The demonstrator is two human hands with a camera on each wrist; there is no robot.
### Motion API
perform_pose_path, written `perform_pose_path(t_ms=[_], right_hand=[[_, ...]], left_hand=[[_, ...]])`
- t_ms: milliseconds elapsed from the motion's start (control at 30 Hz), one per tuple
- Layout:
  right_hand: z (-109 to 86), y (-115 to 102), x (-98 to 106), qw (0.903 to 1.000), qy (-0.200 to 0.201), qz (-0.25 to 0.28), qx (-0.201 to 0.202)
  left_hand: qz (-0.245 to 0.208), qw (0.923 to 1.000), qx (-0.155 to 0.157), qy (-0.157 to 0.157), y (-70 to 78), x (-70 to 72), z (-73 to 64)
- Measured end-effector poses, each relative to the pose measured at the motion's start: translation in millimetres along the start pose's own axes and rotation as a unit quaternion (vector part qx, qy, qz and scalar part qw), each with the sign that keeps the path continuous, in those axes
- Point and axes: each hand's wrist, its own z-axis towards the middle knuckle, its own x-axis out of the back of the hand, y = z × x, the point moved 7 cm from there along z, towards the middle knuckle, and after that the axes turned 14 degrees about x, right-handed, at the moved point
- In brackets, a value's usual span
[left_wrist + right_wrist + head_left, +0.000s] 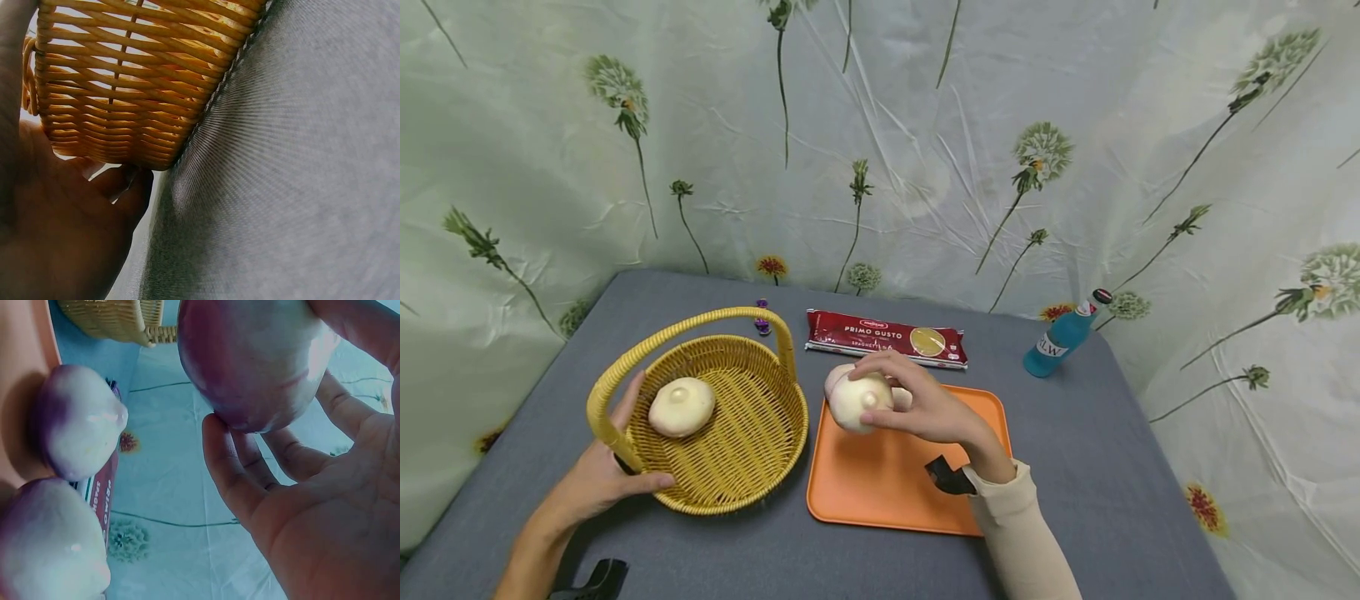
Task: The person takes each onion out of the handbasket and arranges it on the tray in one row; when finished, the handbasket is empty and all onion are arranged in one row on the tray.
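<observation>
A yellow wicker basket (730, 450) with an arched handle stands at the left, with one pale turnip (682, 407) inside. My left hand (591, 479) grips the basket's left side, its thumb along the near rim and its fingers along the outer wall. Over the orange tray (880, 492), my right hand (925, 404) holds a white-and-purple turnip (863, 403) between thumb and fingers. In the right wrist view this held turnip (250, 362) is apart from two more turnips, an upper one (81, 422) and a lower one (53, 544), on the tray.
Behind the tray lies a red spaghetti packet (887, 337). A blue bottle (1063, 337) stands at the back right. Small purple items (762, 321) lie behind the basket. A flowered cloth (925, 167) hangs beyond the grey-covered table (1097, 492).
</observation>
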Motion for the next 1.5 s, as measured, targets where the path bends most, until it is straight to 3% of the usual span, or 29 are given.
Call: perform_pose_path(t_ms=[500,767,1233,1500], right_hand=[[-20.9,7.5,16.3,0.9994,0.021,-0.001,-0.027],[-32.7,14.3,25.1,0.9991,0.037,-0.003,-0.019],[-51.4,31.1,38.9,0.9957,0.066,0.004,-0.065],[-62.5,43.6,46.2,0.9935,0.080,0.006,-0.081]], left_hand=[[0.008,1.0000,0.005,0.002,0.2,-0.1,-0.2],[0.011,0.9999,0.006,0.001,0.5,-0.6,1.6],[-0.001,1.0000,-0.001,-0.001,0.4,-0.7,1.6],[0.002,0.9999,0.015,0.001,-0.9,-0.2,-0.5]])
